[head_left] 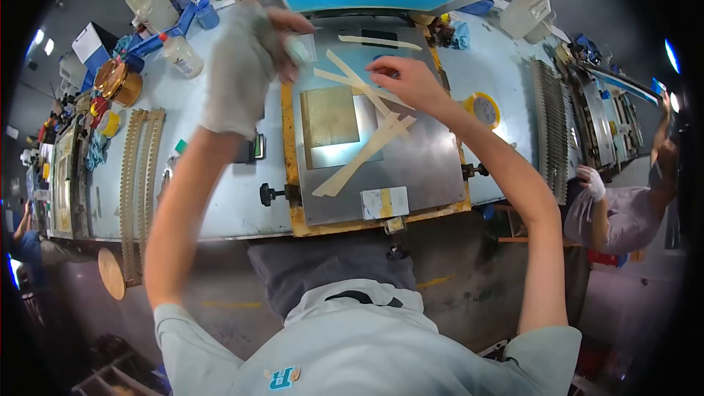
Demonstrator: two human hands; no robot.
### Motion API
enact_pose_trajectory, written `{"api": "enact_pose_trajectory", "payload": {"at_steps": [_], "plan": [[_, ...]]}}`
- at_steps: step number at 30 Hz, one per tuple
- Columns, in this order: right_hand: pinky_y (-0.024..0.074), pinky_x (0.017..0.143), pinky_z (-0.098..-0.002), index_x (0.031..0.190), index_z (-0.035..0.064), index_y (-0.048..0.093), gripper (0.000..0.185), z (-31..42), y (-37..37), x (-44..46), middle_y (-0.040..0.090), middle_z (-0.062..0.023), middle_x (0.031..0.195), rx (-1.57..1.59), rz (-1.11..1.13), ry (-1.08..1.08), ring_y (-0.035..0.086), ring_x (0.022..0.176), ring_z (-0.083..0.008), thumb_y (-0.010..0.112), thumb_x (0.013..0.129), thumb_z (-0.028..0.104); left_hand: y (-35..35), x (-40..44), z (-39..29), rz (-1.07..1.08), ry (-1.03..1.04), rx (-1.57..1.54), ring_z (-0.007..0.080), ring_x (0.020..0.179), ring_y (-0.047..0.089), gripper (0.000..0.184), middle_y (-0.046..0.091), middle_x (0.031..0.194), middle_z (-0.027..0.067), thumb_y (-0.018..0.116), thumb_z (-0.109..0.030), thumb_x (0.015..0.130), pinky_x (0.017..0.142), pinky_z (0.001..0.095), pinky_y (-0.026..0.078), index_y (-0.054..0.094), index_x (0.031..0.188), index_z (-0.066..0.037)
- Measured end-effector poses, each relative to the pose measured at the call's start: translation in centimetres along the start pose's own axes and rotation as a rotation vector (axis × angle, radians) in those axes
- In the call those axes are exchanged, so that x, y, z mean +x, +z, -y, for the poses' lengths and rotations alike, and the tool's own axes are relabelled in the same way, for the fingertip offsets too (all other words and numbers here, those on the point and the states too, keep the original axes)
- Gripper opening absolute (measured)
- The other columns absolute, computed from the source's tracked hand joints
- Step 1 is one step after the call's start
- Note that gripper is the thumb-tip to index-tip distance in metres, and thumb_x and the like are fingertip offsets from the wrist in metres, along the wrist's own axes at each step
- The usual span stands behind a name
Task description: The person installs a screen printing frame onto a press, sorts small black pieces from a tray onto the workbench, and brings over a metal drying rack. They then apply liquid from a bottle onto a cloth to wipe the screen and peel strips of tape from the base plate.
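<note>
My left hand [249,66], in a pale glove with bare fingertips, is raised over the left edge of the metal plate [433,169] and smeared by motion. Between its fingers is a small whitish thing [297,50] I cannot make out. My bare right hand [407,81] hovers at the plate's upper right, fingers loosely curled and apart, nothing visible in them. Under and beside it, cream tape strips [367,150] lie crossed. They partly overlap a square with a brass-coloured sheet [334,121]. Another strip [380,43] crosses a dark rectangle near the back.
A yellow frame [290,139] with black knobs [270,194] surrounds the plate. A white block [384,203] sits at its front edge. A yellow tape roll [484,110] lies right; a bottle [181,56] and toothed strips [139,169] are left. A co-worker's gloved hand [591,183] shows far right.
</note>
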State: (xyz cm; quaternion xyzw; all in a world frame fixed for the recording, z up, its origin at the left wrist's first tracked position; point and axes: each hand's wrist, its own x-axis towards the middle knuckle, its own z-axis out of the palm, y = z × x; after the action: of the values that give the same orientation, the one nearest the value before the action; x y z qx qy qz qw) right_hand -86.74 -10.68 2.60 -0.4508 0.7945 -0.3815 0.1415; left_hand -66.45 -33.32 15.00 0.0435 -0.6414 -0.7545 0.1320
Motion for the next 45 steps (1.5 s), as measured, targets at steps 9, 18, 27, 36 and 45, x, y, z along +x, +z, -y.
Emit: {"api": "enact_pose_trajectory", "payload": {"at_steps": [9,18,27,36,45], "plan": [[0.0530,0.081,-0.0380,0.120,0.0079,0.069,0.030,-1.1,6.1,10.8,0.071,-0.0105,0.101,-0.279,0.174,-0.294,0.067,0.089,-0.0274,0.067,0.092,0.021,4.5,-5.5,18.6,-0.075,0.386,0.989,0.0310,0.081,0.068,0.012,0.069,0.086,0.0071,0.072,-0.009,0.083,0.072,0.0428,0.054,0.070,0.095,-0.011],[0.0501,0.080,-0.0431,0.101,0.0059,0.064,0.018,-0.4,6.4,13.1,0.064,-0.0126,0.098,-0.375,0.336,-0.417,0.063,0.092,-0.0337,0.062,0.096,0.023,4.4,-7.0,19.3,-0.087,0.479,1.065,0.0290,0.090,0.065,0.025,0.064,0.097,0.0072,0.079,-0.007,0.074,0.077,0.0432,0.053,0.071,0.098,-0.011],[0.0514,0.077,-0.0371,0.105,0.0029,0.061,0.015,2.5,1.8,5.2,0.061,-0.0111,0.101,-0.165,-0.091,-0.298,0.063,0.089,-0.0285,0.060,0.099,0.017,4.3,-7.0,19.2,-0.078,0.484,1.055,0.0303,0.092,0.065,0.021,0.064,0.096,0.0091,0.076,-0.005,0.076,0.079,0.0433,0.053,0.071,0.096,-0.008],[0.0542,0.066,-0.0310,0.103,0.0026,0.062,0.010,5.1,-4.3,-3.2,0.063,-0.0085,0.099,-0.314,-0.209,-0.392,0.066,0.075,-0.0229,0.068,0.095,0.005,4.8,-6.5,18.8,-0.081,0.411,0.968,0.0330,0.088,0.066,0.019,0.064,0.090,0.0109,0.075,-0.007,0.079,0.075,0.0449,0.054,0.072,0.098,-0.006],[0.0551,0.067,-0.0357,0.100,0.0038,0.063,0.017,7.6,-5.2,-6.8,0.064,-0.0110,0.096,-0.368,-0.185,-0.559,0.067,0.078,-0.0279,0.072,0.086,-0.001,10.6,0.6,16.4,-0.135,0.522,0.706,0.0339,0.113,0.062,0.030,0.068,0.120,0.0117,0.080,-0.017,0.085,0.091,0.0421,0.053,0.073,0.114,-0.014]]}}
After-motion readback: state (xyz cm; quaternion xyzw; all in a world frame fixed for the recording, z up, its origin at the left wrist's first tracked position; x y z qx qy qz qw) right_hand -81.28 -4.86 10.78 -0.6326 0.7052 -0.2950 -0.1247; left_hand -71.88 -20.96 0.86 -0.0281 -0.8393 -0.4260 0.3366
